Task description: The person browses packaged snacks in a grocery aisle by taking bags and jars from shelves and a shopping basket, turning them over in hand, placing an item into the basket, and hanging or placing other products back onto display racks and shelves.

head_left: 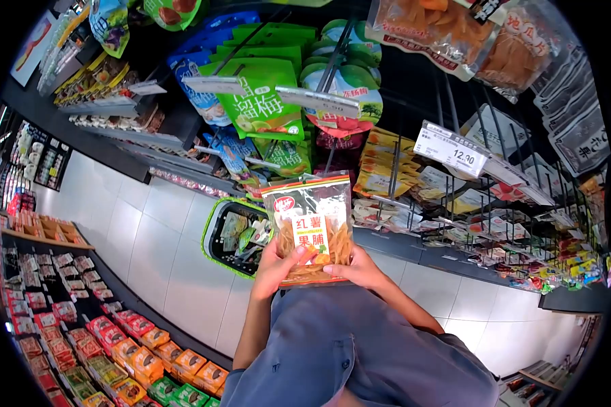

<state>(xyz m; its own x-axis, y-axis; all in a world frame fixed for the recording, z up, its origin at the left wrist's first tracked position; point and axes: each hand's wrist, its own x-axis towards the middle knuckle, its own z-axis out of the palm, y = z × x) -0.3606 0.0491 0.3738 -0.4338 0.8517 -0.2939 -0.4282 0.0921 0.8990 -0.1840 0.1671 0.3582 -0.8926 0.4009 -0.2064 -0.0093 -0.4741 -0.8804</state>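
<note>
Both my hands hold a clear plastic bag of dried sweet potato strips [311,224] upright in front of my body. A white label with red characters sits on its front. My left hand [278,266] grips the lower left edge, thumb across the front. On the lower right edge, my right hand [357,266] is closed with its thumb on the front too. The fingers behind the bag are hidden. Just beyond the bag, to the left, a black shopping basket with a green rim [209,234] stands on the floor, with several packages inside.
Snack bags hang on hooks ahead, among them a green bag [258,98] and brown bags [441,34] at upper right. A price tag [449,148] juts out there. Lower left, a shelf holds several rows of small packs [139,359]. Pale floor tiles [163,234] run between the shelves.
</note>
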